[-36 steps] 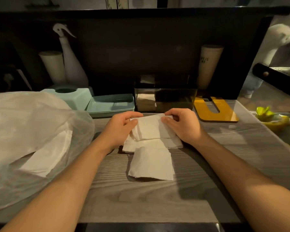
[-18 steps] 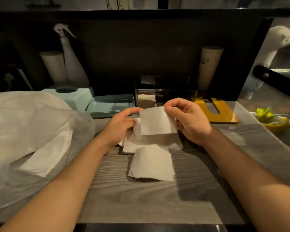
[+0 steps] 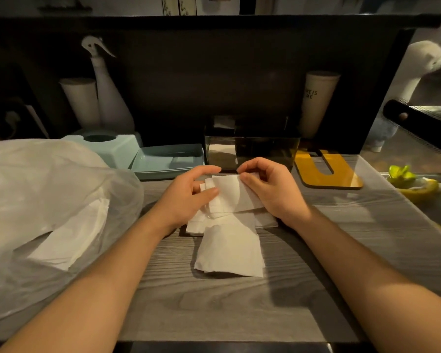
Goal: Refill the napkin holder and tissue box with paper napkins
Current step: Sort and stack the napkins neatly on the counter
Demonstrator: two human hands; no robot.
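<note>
Both hands work a white paper napkin over a small pile of napkins on the grey wooden counter. My right hand pinches the napkin's upper right edge between thumb and curled fingers. My left hand holds its left side, thumb on top. A folded napkin lies nearer me. The dark, glossy napkin holder stands just behind the hands, with a napkin showing at its left end. A pale blue tissue box with a round hole and its blue tray-like lid sit to the left.
A big translucent plastic bag with napkins inside fills the left. A yellow U-shaped board lies right of the holder. Behind stand a spray bottle, a white cylinder and a beige cup. Lemon scraps lie far right.
The napkin was lifted off the pile half a second ago; now it is lower and folded shorter, with both hands closer together over the pile.
</note>
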